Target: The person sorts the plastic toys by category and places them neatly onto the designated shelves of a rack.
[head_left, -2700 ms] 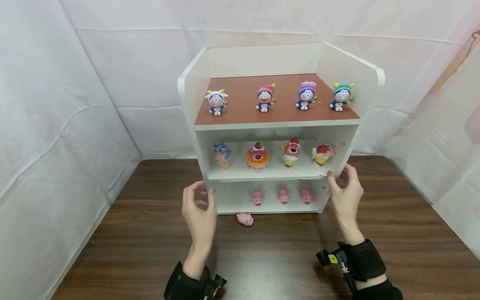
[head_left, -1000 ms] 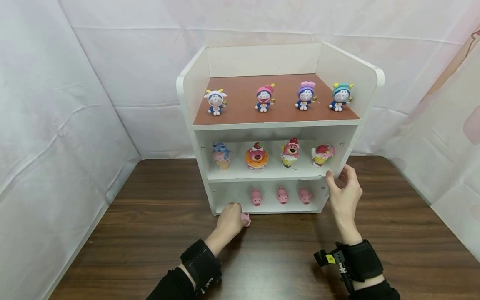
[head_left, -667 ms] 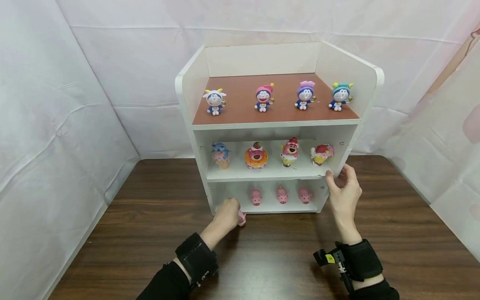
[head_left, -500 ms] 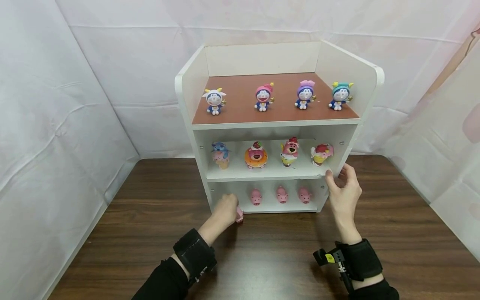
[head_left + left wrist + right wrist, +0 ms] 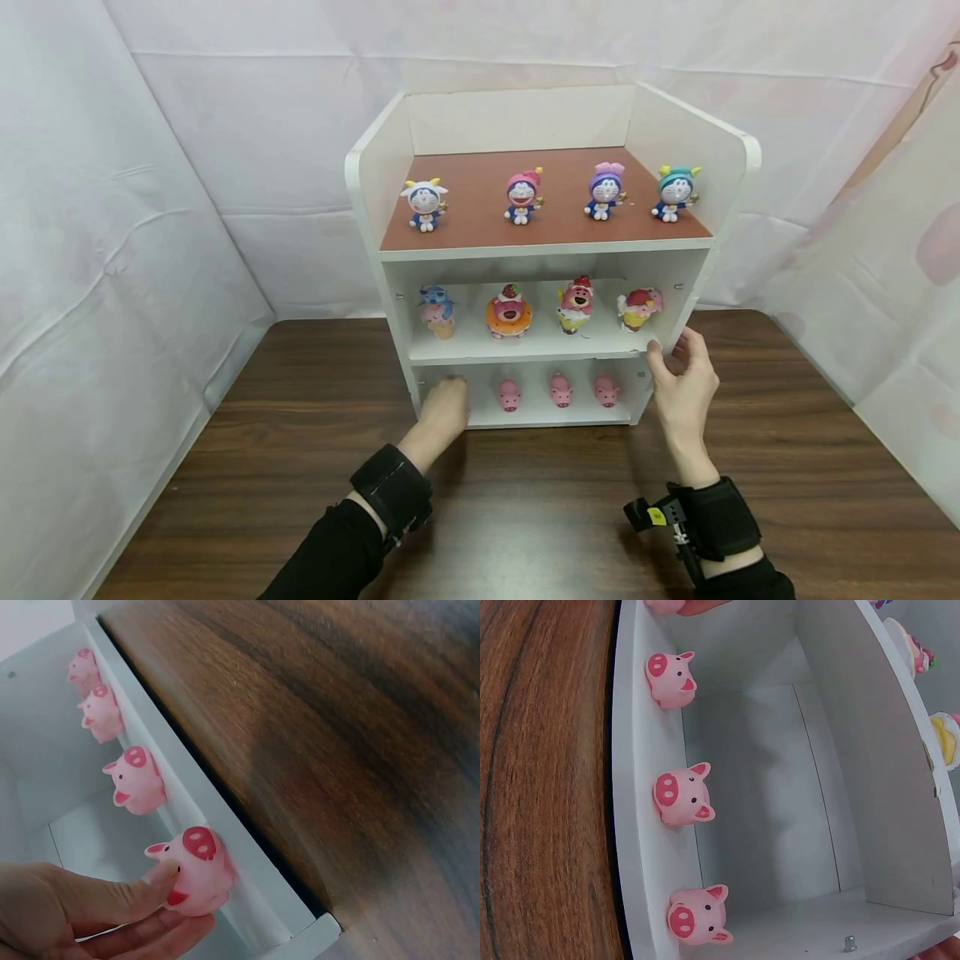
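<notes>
A pink pig figurine (image 5: 201, 879) is pinched between the thumb and fingers of my left hand (image 5: 444, 410) at the left end of the bottom shelf. In the left wrist view the pig sits upright by the shelf's front lip; in the head view the hand hides it. Three similar pigs (image 5: 509, 395) stand in a row to its right, facing front. My right hand (image 5: 686, 390) grips the right side panel of the white shelf unit (image 5: 547, 249), thumb at the front edge and fingers along the outer side.
The middle shelf (image 5: 495, 353) carries several dessert-shaped figurines. Several blue figurines in coloured hats stand on the brown top shelf (image 5: 480, 179). The unit stands on a dark wooden table (image 5: 540, 500), with white cloth (image 5: 285, 133) hanging behind and at both sides.
My left hand has left the unit's left side, picked up the pig lying on the table before the unit, and carried it left and up onto the bottom shelf. The right hand keeps its place.
</notes>
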Action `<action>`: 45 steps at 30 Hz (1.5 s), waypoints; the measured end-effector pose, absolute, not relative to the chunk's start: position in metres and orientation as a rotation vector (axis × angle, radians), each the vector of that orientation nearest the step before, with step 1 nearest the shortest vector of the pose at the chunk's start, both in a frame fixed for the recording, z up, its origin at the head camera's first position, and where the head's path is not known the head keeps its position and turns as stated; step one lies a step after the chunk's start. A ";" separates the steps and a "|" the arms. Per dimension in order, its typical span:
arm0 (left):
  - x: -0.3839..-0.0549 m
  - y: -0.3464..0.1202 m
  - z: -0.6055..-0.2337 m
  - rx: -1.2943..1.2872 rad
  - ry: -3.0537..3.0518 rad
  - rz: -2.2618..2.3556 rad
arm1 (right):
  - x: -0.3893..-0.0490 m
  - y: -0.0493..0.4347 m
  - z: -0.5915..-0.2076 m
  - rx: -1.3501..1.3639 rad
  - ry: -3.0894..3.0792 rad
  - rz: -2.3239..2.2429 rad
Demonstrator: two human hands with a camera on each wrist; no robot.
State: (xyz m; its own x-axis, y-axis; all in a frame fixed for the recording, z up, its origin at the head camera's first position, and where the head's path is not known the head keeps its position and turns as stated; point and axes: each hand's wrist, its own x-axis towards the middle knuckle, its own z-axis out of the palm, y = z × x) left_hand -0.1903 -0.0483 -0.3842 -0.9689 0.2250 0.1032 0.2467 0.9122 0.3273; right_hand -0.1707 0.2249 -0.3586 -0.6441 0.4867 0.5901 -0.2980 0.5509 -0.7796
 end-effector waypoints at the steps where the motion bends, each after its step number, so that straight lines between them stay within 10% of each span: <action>1: -0.191 -0.048 -0.385 -0.377 -3.002 -0.511 | -0.171 0.225 -0.359 -0.152 -1.947 1.177; 45: -0.151 -0.049 -0.385 -0.579 -2.527 -0.645 | -0.167 0.235 -0.360 -0.030 -2.077 1.099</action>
State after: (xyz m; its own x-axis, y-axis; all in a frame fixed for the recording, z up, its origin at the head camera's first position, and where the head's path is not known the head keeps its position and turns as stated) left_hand -0.1512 -0.0493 -0.3847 -0.8025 0.2787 0.5276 0.4974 0.8008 0.3336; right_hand -0.1673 0.2352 -0.3597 -0.7023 0.3522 0.6186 -0.3134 0.6273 -0.7129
